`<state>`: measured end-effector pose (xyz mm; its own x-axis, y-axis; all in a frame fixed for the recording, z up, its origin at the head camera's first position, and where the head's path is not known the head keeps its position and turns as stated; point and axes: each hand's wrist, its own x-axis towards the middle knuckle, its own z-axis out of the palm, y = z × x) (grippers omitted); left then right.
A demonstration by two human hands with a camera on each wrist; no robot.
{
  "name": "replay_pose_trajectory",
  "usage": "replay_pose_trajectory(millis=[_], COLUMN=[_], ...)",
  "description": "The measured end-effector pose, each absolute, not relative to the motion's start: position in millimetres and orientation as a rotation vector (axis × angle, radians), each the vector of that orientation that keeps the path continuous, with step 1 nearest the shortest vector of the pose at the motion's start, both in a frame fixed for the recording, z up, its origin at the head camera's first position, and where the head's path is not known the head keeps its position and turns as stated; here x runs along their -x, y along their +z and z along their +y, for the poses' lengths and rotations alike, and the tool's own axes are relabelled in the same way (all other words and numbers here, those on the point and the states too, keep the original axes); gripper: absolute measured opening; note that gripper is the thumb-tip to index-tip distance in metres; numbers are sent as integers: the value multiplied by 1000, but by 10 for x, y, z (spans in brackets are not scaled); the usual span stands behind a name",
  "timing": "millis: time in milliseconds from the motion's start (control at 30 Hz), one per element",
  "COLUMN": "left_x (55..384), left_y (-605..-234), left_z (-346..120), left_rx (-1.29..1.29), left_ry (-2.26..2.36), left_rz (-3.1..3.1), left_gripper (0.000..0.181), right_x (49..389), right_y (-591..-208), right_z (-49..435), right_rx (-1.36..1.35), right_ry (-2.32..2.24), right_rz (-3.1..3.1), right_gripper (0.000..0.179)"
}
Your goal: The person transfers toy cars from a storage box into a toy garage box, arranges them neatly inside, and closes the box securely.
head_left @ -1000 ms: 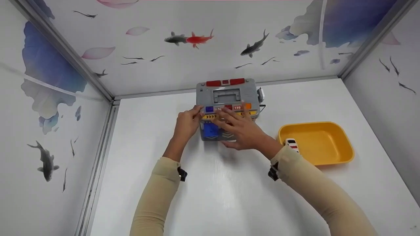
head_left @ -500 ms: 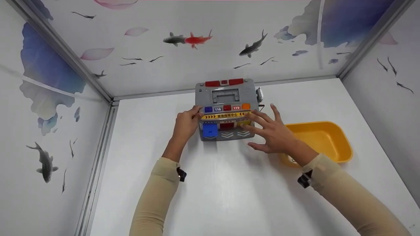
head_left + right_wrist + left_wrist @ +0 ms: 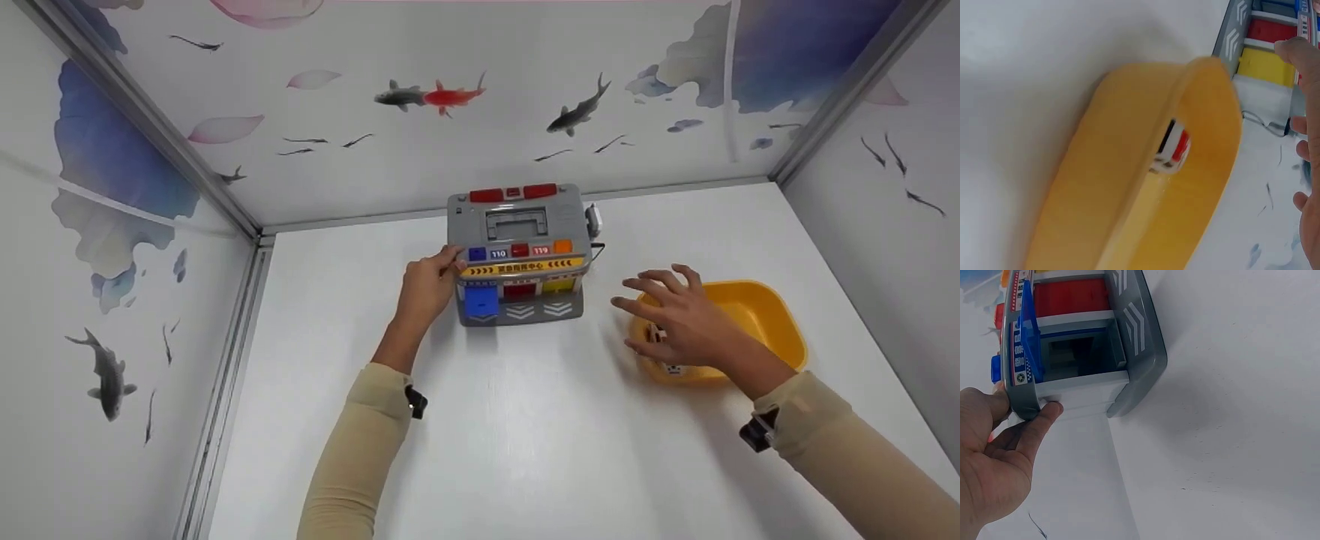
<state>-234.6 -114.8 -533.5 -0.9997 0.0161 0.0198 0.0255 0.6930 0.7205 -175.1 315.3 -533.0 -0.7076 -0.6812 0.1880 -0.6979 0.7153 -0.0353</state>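
Note:
A grey toy garage (image 3: 465, 225) with a carry handle, colored buttons and a yellow sign strip stands against the back wall. My left hand (image 3: 427, 292) grips its front left roof corner, the fingers (image 3: 1044, 419) under the roof edge. The blue door (image 3: 1030, 334) is swung up, baring a dark bay; the red door (image 3: 1072, 297) and yellow door (image 3: 1266, 66) are down. My right hand (image 3: 686, 322) hovers with spread fingers over the left end of a yellow plastic basin (image 3: 757, 289). Inside it lies a small white toy car (image 3: 1176, 147) with a red stripe, partly hidden by the hand in the head view.
White panels printed with fish and petals enclose the white tabletop (image 3: 510, 435) at the back and both sides. A thin black piece (image 3: 598, 249) sticks out from the garage's right side. Bare tabletop lies between the garage and the basin.
My right hand has left the front of the garage and moved right, over the basin. My left hand stays on the roof corner.

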Motion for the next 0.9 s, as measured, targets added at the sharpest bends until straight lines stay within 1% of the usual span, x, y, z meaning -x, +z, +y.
replay_pose_trajectory(millis=[233,333,500,667,900], left_x=[2352,2346,2336,2333,2329], left_y=[-5315,-5307,-5321,-5343,-5338], left_z=[-1155,-1156,-1159,-1159,-1147], left_rx=[49,44,49,37,15], left_ry=[-1213,-1214,-1221,-1229,-1234], left_rz=[-2879,-2881,-2871,-2867,-2878], left_gripper=[43,43,42,43,43], right_x=[1673,1647,1600,1587,1625], right_y=[-5425,-5456,-5483,-5511,-5573], right_z=[3466,3567,3677,3727,3716], right_rx=[-1108,-1118,-1138,-1132,-1076], right_ry=[162,169,144,80,38], right_rz=[-2680,-2690,-2806,-2955,-3085], right_gripper=[48,46,52,54,70])
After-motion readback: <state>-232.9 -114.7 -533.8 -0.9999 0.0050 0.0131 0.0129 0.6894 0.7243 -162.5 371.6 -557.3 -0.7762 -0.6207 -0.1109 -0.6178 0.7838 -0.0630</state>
